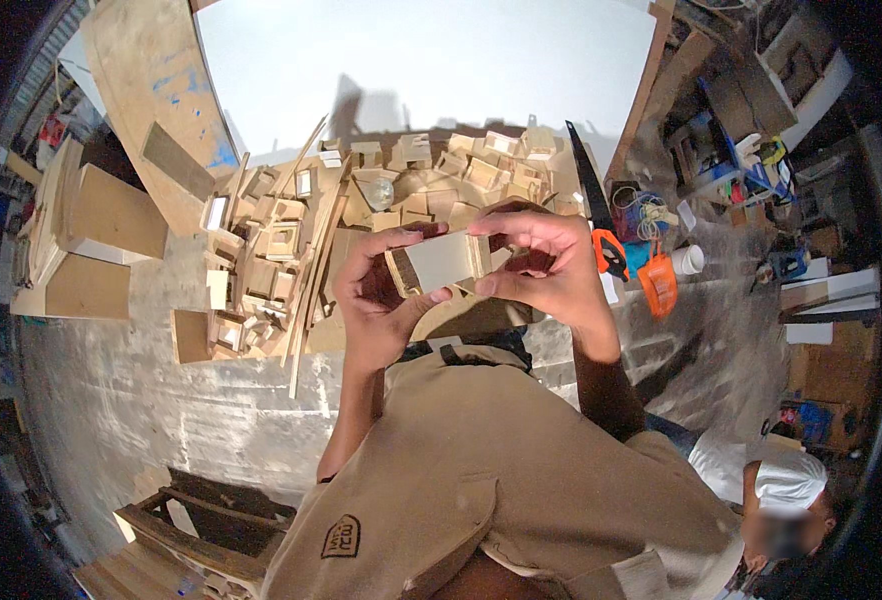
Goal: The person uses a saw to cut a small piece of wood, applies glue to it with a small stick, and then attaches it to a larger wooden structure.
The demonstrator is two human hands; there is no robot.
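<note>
Between my two hands is a small wooden piece [439, 264] with a pale white face and raised plywood ends. My left hand [372, 298] grips its left end, the thumb along the lower edge. Fingers and thumb of my right hand [557, 262] pinch the opposite end. Beyond them lies a heap of similar small wooden pieces [486, 172], with more pieces [283, 240] to the left beside long thin wooden strips [323, 245]. A clear, rounded glass-like object [379, 193] sits among the heap, just past my left hand.
Right of the pile lies a handsaw with an orange handle [610, 256], near an orange plastic object [658, 284] and a white cup [689, 260]. A large white board [431, 70] stands behind. Brown boxes [116, 215] are at left; another person [789, 485] is at lower right.
</note>
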